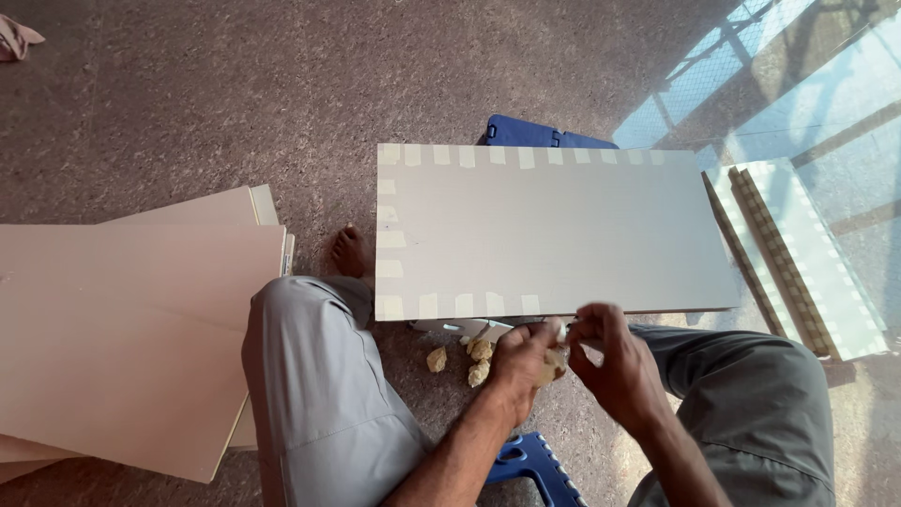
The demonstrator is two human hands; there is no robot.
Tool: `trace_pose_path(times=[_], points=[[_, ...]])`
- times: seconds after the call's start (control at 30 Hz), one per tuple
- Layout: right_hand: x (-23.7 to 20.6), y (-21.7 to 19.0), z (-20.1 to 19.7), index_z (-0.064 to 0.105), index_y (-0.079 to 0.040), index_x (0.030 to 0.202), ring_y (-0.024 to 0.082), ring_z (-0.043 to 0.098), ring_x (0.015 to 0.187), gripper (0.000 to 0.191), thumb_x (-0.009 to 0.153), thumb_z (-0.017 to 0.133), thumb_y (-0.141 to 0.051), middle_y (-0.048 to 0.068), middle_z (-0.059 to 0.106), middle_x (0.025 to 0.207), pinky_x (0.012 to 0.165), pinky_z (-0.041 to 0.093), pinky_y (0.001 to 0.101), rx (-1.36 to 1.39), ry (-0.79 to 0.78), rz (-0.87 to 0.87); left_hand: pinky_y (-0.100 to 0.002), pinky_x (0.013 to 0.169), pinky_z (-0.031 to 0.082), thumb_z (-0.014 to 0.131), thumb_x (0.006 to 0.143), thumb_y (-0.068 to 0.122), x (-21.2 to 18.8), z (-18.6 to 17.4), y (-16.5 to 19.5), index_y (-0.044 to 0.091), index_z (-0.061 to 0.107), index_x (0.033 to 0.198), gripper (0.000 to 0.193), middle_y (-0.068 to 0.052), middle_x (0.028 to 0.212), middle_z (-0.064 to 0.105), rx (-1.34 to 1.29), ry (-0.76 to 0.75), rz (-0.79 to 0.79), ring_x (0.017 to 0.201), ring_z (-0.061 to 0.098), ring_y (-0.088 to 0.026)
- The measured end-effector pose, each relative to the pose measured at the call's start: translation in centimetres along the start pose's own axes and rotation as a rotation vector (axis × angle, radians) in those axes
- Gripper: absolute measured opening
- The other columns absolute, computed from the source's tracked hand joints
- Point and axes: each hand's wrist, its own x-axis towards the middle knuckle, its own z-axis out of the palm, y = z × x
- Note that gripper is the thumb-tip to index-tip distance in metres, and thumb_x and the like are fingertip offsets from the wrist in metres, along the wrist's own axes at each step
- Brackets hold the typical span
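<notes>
Sitting low over the speckled brown floor (pixel 188 113), the person brings both hands together at the near edge of a pale grey panel (pixel 554 235). The left hand (pixel 521 361) and the right hand (pixel 610 361) meet just below that edge, their fingers pinching a small pale piece of tape (pixel 561 330) between them. Short strips of the same tape (pixel 441 305) line the panel's far, left and part of its near edge. Crumpled tape scraps (pixel 474 361) lie on the floor just under the panel's near edge, beside the left hand. Left of the panel rests a stack of beige boards (pixel 122 338). Behind the panel peeks a blue stool (pixel 535 133); right of it lies a white-edged panel (pixel 807 253) in sunlight.
</notes>
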Motion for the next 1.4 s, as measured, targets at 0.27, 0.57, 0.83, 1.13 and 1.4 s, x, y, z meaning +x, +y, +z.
trace_pose_path(times=[0.27, 0.57, 0.83, 1.13, 1.4], points=[[-0.7, -2.2, -0.6, 0.037, -0.004, 0.143, 0.031, 0.076, 0.105, 0.065, 0.088, 0.071, -0.004, 0.016, 0.073, 0.121, 0.083, 0.067, 0.0415, 0.006, 0.015, 0.15, -0.034, 0.066, 0.063, 0.062, 0.102, 0.029, 4.6, 0.0, -1.4, 0.005, 0.065, 0.12, 0.03, -0.011, 0.097, 0.074, 0.816, 0.29, 0.398, 0.071, 0.071, -0.02], [3.8, -6.3, 1.1, 0.025, 0.002, 0.151, 0.036, 0.068, 0.109, 0.091, 0.082, 0.081, -0.017, 0.02, 0.071, 0.113, 0.096, 0.058, 0.0501, -0.19, 0.008, 0.06, -0.033, 0.074, 0.063, 0.058, 0.097, 0.02, 5.3, -3.1, -2.8, -0.001, 0.065, 0.119, 0.031, -0.015, 0.102, 0.073, 0.981, 0.273, 0.341, 0.085, 0.073, -0.021], [5.0, -5.9, 2.3, 0.021, 0.007, 0.154, 0.032, 0.071, 0.103, 0.103, 0.076, 0.086, -0.009, 0.02, 0.073, 0.11, 0.091, 0.061, 0.0423, -0.191, -0.018, 0.164, -0.033, 0.064, 0.063, 0.057, 0.097, 0.004, -1.0, -2.3, 0.2, -0.003, 0.059, 0.124, 0.029, -0.02, 0.104, 0.071, 1.135, -0.006, 0.225, 0.074, 0.073, -0.024], [5.5, -3.7, 1.5, 0.036, 0.008, 0.144, 0.029, 0.075, 0.097, 0.081, 0.078, 0.081, -0.002, 0.021, 0.073, 0.105, 0.085, 0.066, 0.0364, 0.018, -0.018, 0.159, -0.034, 0.063, 0.062, 0.063, 0.1, 0.023, -8.4, -3.7, 1.5, 0.005, 0.068, 0.108, 0.02, -0.013, 0.104, 0.076, 1.19, 0.046, 0.39, 0.073, 0.074, -0.019], [3.8, -6.3, 1.6, 0.052, 0.007, 0.124, 0.031, 0.072, 0.104, 0.035, 0.094, 0.065, -0.006, 0.018, 0.075, 0.108, 0.086, 0.061, 0.0448, -0.129, 0.124, 0.086, -0.04, 0.057, 0.056, 0.067, 0.098, 0.036, -6.7, -4.4, 2.2, 0.008, 0.07, 0.109, 0.03, -0.016, 0.079, 0.078, 1.041, 0.15, 0.556, 0.062, 0.072, -0.024]])
